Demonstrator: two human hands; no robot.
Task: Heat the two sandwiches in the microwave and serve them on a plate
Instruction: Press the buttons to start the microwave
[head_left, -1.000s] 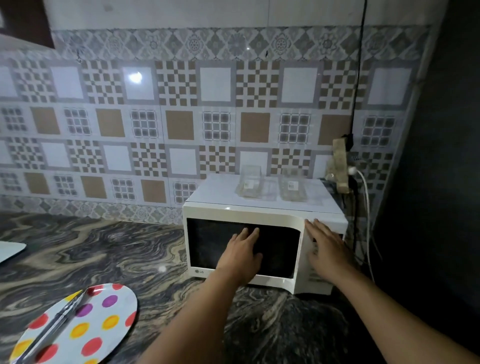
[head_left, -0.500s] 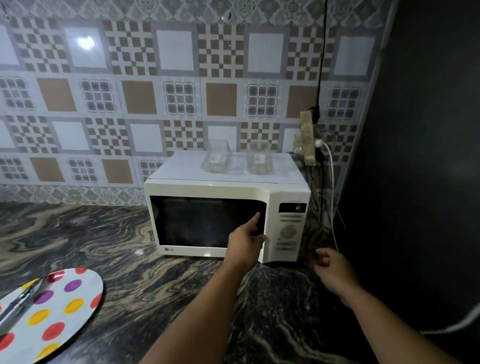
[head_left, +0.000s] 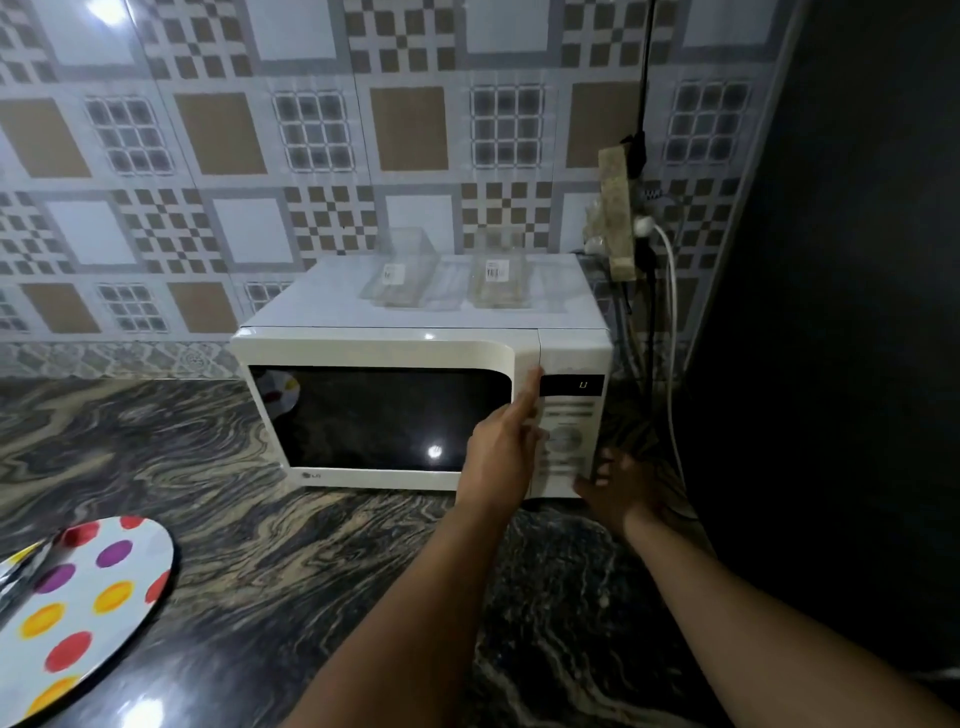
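Microwave (head_left: 415, 395), white with a dark glass door, stands shut on the marbled dark bench (head_left: 260, 519) at its back edge, against the patterned tile wall (head_left: 311, 130) and close to the right-hand end where a dark panel rises. Its small display (head_left: 571, 385) glows with a mark too faint to read. Two clear plastic containers (head_left: 397, 275) with white labels rest side by side on its top.

The left hand (head_left: 501, 452) reaches up in front of the door's right edge, index finger stretched out with its tip at the seam between door and control panel (head_left: 566, 436), the other fingers curled in; it grasps nothing. The right hand (head_left: 621, 491) sits low at the microwave's bottom right corner, fingers loosely spread near the panel's lower end; it is blurred, and whether it touches the casing cannot be told.

A white plate (head_left: 88, 613) with red, yellow and purple dots lies at the bench's near left corner, with a metal utensil (head_left: 10, 582) across its left side. No sandwiches show; the interior behind the door is dark.
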